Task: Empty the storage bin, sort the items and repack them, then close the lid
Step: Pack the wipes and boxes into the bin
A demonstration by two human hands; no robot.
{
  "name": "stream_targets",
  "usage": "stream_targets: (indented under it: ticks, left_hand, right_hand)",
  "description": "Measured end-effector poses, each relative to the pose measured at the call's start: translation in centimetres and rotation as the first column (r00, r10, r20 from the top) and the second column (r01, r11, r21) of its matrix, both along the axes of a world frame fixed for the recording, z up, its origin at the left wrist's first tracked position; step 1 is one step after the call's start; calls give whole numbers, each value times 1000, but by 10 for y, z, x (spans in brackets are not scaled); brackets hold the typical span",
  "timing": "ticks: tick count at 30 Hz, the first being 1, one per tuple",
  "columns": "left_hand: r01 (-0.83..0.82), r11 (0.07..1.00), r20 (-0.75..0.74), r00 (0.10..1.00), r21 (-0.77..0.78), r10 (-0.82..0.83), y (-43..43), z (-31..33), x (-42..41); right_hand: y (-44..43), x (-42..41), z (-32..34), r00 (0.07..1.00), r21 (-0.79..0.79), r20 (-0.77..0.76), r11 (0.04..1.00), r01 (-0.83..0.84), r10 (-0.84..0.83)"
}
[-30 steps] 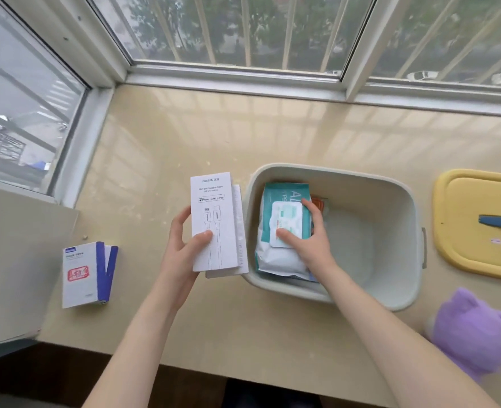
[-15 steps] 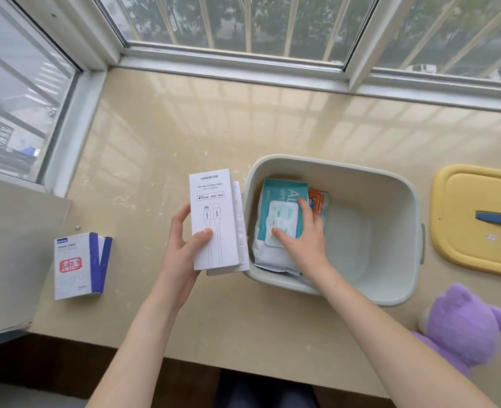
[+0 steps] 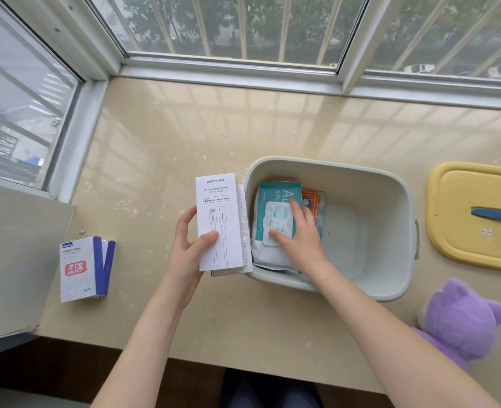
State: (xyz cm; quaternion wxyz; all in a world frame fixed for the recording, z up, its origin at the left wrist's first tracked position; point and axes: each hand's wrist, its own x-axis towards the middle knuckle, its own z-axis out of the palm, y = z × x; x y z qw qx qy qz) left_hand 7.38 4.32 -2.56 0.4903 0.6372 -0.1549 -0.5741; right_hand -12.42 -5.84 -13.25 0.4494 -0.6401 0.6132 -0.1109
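Head: wipes pack point(image 3: 272, 201) under right hand point(image 3: 302, 237)

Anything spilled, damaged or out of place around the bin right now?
Nothing stands out. The wipes pack lies at the left inside the bin under the right hand, the left hand holds white cable boxes beside it, and the yellow lid lies flat on the counter.

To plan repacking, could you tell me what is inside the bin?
A teal wipes pack under the right hand, an orange packet beside it; anything beneath is hidden.
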Motion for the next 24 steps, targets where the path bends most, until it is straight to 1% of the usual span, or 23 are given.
stream_targets:
  ticks: [2, 5, 8, 11, 15, 17, 19, 22, 24]
  left_hand:
    - [-5, 1000, 5, 1000, 2, 5, 0, 3, -3]
    - [0, 1000, 6, 1000, 0, 0, 0, 9, -8]
    - [36, 999, 11, 999, -12, -36, -3, 17, -18]
    - [79, 997, 24, 997, -25, -79, -12, 21, -30]
    - [157, 988, 40, 987, -16, -156, -33, 10, -50]
    - [191, 982, 55, 980, -9, -190, -42, 0, -59]
    - [232, 973, 80, 970, -1, -231, -49, -11, -66]
    - [276, 961, 93, 957, -6, -274, -55, -23, -73]
    - [282, 959, 83, 956, -17, -280, -57, -28, -75]
  right_hand:
    - [-1, -3, 8, 1000, -4, -13, 1000, -27, 27]
    - [-1, -14, 24, 997, -74, -37, 995, -70, 67]
    - [-2, -33, 43, 996, -224, -15, 970, -90, 89]
    - [1, -57, 55, 994, -367, -51, 923, -112, 100]
    - [5, -74, 60, 997, -387, 1, 919, -76, 83]
    - [7, -70, 61, 993, -346, 79, 936, -58, 91]
    - [10, -62, 60, 979, -259, 189, 966, -20, 71]
    - [12, -48, 54, 934, -48, 356, 998, 41, -21]
    - [12, -41, 53, 876, 100, 463, 990, 101, -136]
